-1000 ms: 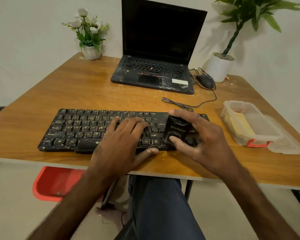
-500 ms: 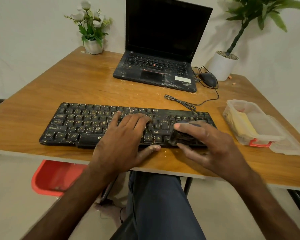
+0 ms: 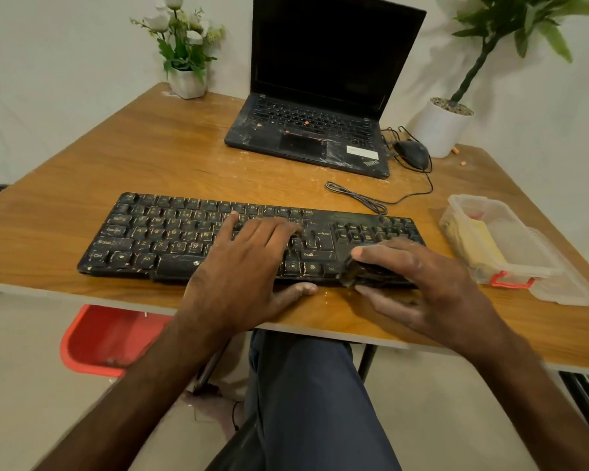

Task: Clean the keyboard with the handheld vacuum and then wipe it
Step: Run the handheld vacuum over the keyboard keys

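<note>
A dusty black keyboard point(image 3: 157, 232) lies along the near edge of the wooden table point(image 3: 150, 164). My left hand point(image 3: 245, 266) rests flat on its middle keys, fingers straight, thumb on the table edge. My right hand point(image 3: 422, 283) grips a small black handheld vacuum point(image 3: 368, 271) low over the keyboard's right front corner; most of the vacuum is hidden under my fingers. A clear plastic box point(image 3: 490, 239) with a yellow cloth inside stands to the right of the keyboard.
A dusty open laptop point(image 3: 320, 96) sits at the back with a wired mouse point(image 3: 412, 153) and its cable beside it. Two white plant pots stand in the back corners, a small flower pot point(image 3: 187, 83) and a larger pot point(image 3: 439, 129). The box's lid point(image 3: 565, 287) lies by it. A red stool point(image 3: 106, 338) is under the table.
My right hand has lowered the vacuum from upright down onto the keyboard's right end and shifted it slightly right. My left hand stays on the keys.
</note>
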{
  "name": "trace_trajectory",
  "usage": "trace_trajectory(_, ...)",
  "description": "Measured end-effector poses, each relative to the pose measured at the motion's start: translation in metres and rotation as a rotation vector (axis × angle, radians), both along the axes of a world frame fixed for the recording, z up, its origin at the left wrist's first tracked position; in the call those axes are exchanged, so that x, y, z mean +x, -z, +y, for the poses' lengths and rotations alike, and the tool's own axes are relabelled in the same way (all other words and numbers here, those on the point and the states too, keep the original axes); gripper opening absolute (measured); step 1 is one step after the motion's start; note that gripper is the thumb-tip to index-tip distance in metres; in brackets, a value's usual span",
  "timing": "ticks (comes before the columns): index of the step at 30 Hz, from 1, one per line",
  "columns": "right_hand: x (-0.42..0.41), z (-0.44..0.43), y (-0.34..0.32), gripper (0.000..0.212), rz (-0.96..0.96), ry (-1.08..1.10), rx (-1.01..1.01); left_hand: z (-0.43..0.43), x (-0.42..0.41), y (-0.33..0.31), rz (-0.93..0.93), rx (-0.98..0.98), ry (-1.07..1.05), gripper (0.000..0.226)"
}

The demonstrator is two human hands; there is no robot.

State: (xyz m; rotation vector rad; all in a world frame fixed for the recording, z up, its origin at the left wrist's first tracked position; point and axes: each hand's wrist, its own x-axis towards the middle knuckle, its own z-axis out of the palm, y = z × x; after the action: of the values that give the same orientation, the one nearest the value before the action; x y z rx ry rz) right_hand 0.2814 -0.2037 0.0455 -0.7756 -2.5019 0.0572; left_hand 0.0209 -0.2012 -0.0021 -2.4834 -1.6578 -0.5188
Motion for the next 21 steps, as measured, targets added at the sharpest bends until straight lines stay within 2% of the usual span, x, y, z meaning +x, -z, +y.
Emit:
trace_trajectory(6, -0.026, 0.003, 0.006, 0.058, -0.069, -0.039, 0.040, 0.001, -0.001, 0.001, -0.008, -0.007, 0.020, 0.084)
trace_trajectory(11, 0.000, 0.004, -0.007, 0.062, 0.116, 0.022, -0.159, 0.000, 0.000, 0.002, 0.002, 0.006, 0.001, 0.084)
trace_trajectory(14, -0.006, 0.008, -0.008, 0.063, 0.207, 0.035, -0.200, 0.000, 0.001, 0.001, 0.013, 0.015, 0.003, 0.084)
trace_trajectory(18, -0.028, 0.014, -0.001, 0.063, 0.202, 0.039, -0.167, 0.000, -0.001, 0.000, 0.004, 0.001, 0.013, 0.085)
trace_trajectory(21, -0.018, 0.018, -0.011, 0.062, 0.193, 0.073, -0.262, 0.000, -0.001, 0.000, 0.009, -0.016, 0.002, 0.087)
